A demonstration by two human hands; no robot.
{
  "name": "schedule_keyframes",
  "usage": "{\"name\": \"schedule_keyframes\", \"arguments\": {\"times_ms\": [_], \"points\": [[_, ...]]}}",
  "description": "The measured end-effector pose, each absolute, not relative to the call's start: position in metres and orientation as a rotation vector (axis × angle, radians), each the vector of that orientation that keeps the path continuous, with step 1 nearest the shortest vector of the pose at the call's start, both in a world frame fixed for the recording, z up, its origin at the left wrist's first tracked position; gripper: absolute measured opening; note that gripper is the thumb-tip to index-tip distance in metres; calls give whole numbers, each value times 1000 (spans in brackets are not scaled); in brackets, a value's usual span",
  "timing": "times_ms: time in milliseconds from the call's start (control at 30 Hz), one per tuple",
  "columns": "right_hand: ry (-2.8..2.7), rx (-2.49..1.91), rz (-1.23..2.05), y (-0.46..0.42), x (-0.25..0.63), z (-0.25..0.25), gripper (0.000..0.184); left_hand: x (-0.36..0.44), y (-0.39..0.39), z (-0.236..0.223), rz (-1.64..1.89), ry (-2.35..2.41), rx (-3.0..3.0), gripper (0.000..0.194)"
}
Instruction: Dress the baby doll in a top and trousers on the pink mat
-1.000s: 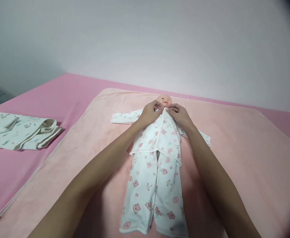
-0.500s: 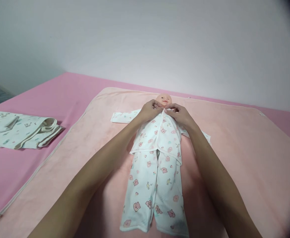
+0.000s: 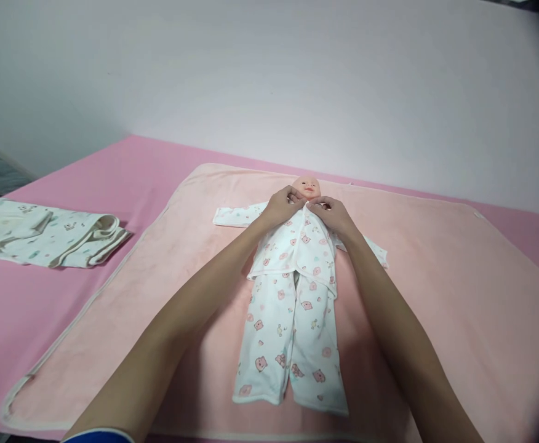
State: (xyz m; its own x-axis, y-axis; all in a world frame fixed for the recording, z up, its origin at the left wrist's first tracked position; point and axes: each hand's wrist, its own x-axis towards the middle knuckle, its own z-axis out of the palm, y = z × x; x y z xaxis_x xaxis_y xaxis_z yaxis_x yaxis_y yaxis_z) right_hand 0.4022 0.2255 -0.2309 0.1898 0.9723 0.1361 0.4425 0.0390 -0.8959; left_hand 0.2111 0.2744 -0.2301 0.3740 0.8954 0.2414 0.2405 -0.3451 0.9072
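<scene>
A baby doll (image 3: 307,184) lies face up, dressed in a white long-sleeved top (image 3: 304,249) and matching trousers (image 3: 292,344) with pink animal prints. At the doll's neck, my left hand (image 3: 285,205) has its fingers curled and pinched on the top's collar. Just opposite, my right hand (image 3: 331,212) pinches the other side of the collar, close to the left fingertips. The top's front edges meet below my hands and part slightly at the hem. Both sleeves stretch outward. What lies between my fingertips is too small to make out.
A peach blanket (image 3: 435,295) with a pale edge lies under the doll on a pink surface (image 3: 112,166). Folded white printed cloth (image 3: 48,237) with brown edging rests at the left. Behind rises a plain pale wall (image 3: 297,80).
The view has shifted slightly, so the blanket's near edge and a blue sleeve now show. Both hands stay at the collar with little visible movement.
</scene>
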Motion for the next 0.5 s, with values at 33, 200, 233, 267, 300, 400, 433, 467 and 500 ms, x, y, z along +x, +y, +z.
{"name": "schedule_keyframes", "arguments": {"times_ms": [33, 200, 233, 267, 300, 400, 433, 467, 500], "points": [[-1397, -1544, 692, 224, 401, -232, 43, 210, 274, -230, 1017, 999, 1834, 18], [-1533, -1503, 385, 183, 425, -240, 42, 156, 284, -228, 1047, 1211, 2219, 24], [-1575, -1533, 306, 170, 439, -244, 44, 134, 288, -230, 1027, 1303, 2268, 26], [-1600, -1583, 237, 157, 456, -248, 44, 111, 292, -233, 989, 1414, 2270, 28], [-1600, -1653, 192, 144, 474, -254, 44, 87, 296, -237, 935, 1541, 2225, 31], [-1516, -1934, 103, 114, 524, -275, 42, 28, 302, -253, 704, 1840, 2016, 36], [-1472, -2016, 69, 108, 536, -281, 42, 16, 303, -258, 643, 1887, 1989, 38], [-1424, -2094, 43, 104, 545, -286, 44, 9, 303, -262, 585, 1910, 1989, 38], [-1381, -2167, 29, 101, 552, -290, 45, 5, 303, -264, 531, 1916, 2014, 37]]}}
